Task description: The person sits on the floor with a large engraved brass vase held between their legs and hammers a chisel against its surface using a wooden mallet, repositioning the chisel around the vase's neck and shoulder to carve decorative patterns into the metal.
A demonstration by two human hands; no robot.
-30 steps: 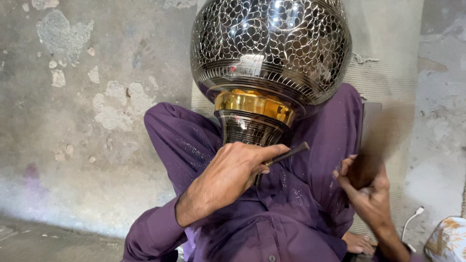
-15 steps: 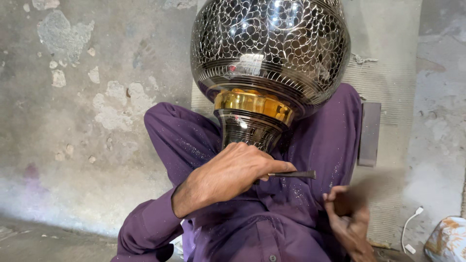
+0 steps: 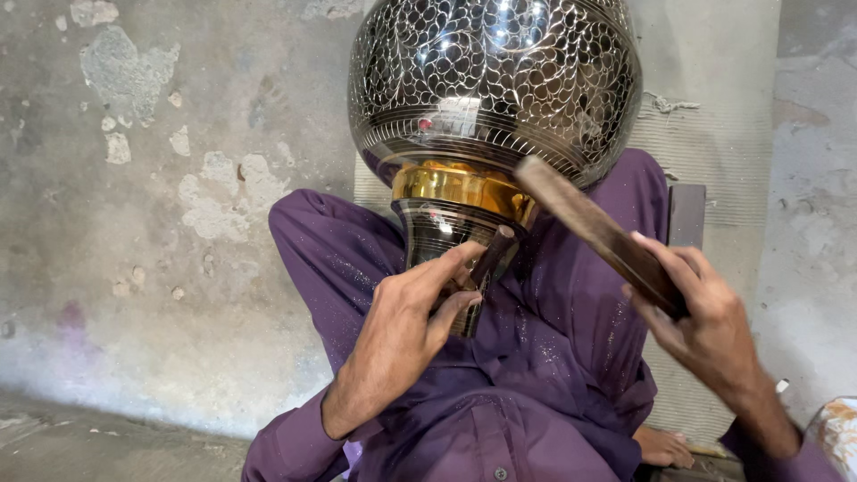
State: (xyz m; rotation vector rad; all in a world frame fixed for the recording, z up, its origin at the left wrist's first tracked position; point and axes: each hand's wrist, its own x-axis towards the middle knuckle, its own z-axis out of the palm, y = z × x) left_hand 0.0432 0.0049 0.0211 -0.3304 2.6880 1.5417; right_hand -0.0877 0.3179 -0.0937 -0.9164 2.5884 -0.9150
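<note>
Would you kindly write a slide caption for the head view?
Left hand sets a chisel against an engraved metal vase; right hand holds a wooden mallet.

No packages, labels, signs or screens in view, only bare plaster wall, floor and unmarked work things, none bearing a printed face.

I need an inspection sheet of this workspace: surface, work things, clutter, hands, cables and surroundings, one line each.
Surface: bare concrete floor, stained and patchy; woven mat under the seated person.
Work things: engraved metal vase with a gold band, lying between purple-clad legs; chisel against its neck; wooden mallet raised.
Clutter: small chips on the floor.
Hands: left hand grips the chisel; right hand grips the mallet.
Cables: nothing seen.
Surroundings: dark flat block beside the leg.
</note>
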